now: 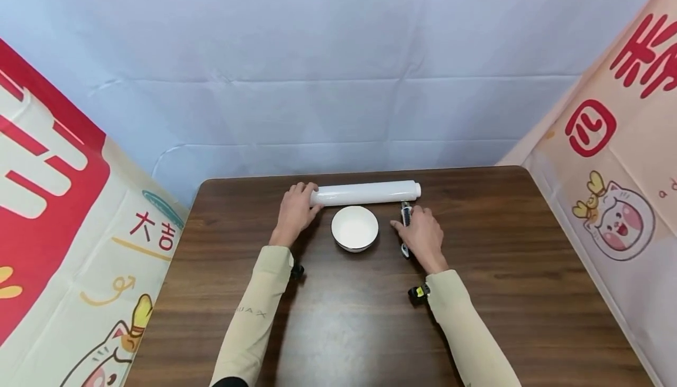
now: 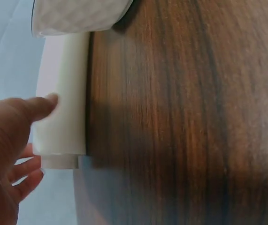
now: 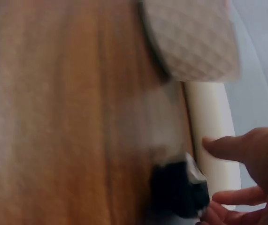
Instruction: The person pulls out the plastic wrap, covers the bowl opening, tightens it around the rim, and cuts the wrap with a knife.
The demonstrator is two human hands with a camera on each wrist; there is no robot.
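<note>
A white roll of plastic wrap lies along the table's far side, its core showing at the ends. My left hand holds its left end, the thumb across the near face and the fingers behind. In front of the roll stands a white bowl with a dark rim; the left wrist view shows a diamond pattern outside. To its right lies a black and white utility knife, tip towards the roll. My right hand is over the knife, thumb stretched out and fingertips along its right side. The knife is partly hidden and blurred in the right wrist view.
Everything rests on a dark wood-grain table. A pale cloth hangs behind its far edge. Printed sheets with cartoon cats flank both sides. Each wrist wears a small black camera.
</note>
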